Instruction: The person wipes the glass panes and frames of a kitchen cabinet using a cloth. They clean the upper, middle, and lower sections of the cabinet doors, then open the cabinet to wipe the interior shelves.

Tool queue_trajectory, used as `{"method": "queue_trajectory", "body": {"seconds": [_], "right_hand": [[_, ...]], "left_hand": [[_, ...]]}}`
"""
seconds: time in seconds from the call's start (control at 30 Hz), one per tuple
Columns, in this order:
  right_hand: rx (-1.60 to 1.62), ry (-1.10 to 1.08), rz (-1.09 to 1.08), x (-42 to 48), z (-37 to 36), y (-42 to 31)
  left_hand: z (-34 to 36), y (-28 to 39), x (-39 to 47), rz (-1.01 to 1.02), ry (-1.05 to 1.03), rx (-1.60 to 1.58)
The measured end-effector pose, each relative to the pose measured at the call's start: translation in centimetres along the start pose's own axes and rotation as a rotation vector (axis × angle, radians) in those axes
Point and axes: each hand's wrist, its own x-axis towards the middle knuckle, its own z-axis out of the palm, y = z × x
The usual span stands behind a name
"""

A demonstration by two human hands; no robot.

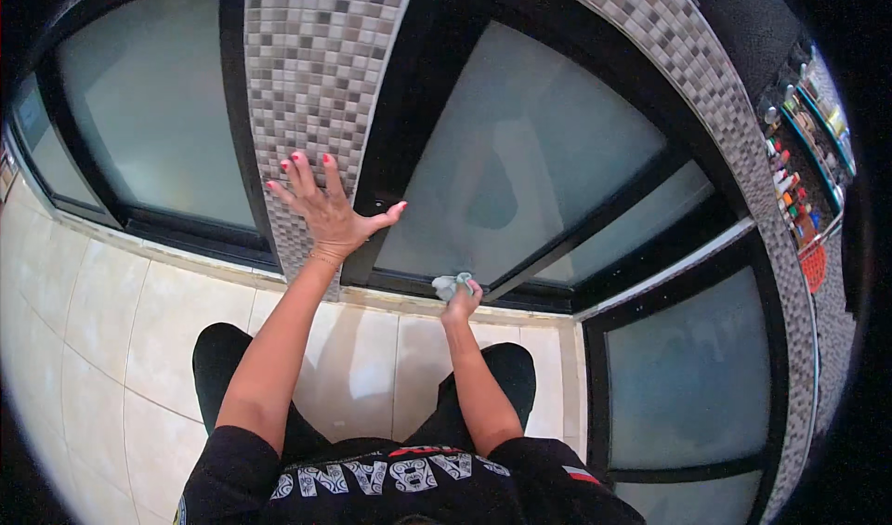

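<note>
My left hand (324, 211) rests with spread fingers on the mosaic-tiled pillar (317, 72), its thumb reaching over the black frame beside it. Nothing is held in it. My right hand (461, 303) grips a pale, crumpled cloth (449, 287) against the lower black frame (411, 282) of a cabinet door. Above the cloth rises the door's frosted glass panel (529, 135), which shows a faint reflection. Parts of the cloth are hidden by my fingers.
Another frosted glass door (160, 107) is at the left, and a further one (690, 365) at the lower right. Light floor tiles (355, 358) lie below, around my knees. A rack with bottles and small items (801, 190) stands at the far right.
</note>
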Motion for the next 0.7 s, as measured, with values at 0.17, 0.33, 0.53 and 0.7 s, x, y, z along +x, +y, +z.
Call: {"method": "queue_trajectory", "body": {"seconds": [0.17,0.33,0.53,0.7], "right_hand": [[-0.307,0.026,-0.205,-1.5,1.1,3.7],[-0.526,-0.143,-0.271,-5.6,3.6,5.3],[-0.605,-0.856,-0.402,-9.4,6.1,5.0],[-0.335,-0.744,0.034,-13.6,6.3,9.4]], "left_hand": [[0.3,0.6,0.0,-0.008,-0.001,-0.021],[0.3,0.3,0.1,-0.008,0.01,-0.041],[0.2,0.4,0.1,-0.012,0.0,-0.025],[-0.4,-0.6,-0.1,-0.009,-0.009,0.013]]}}
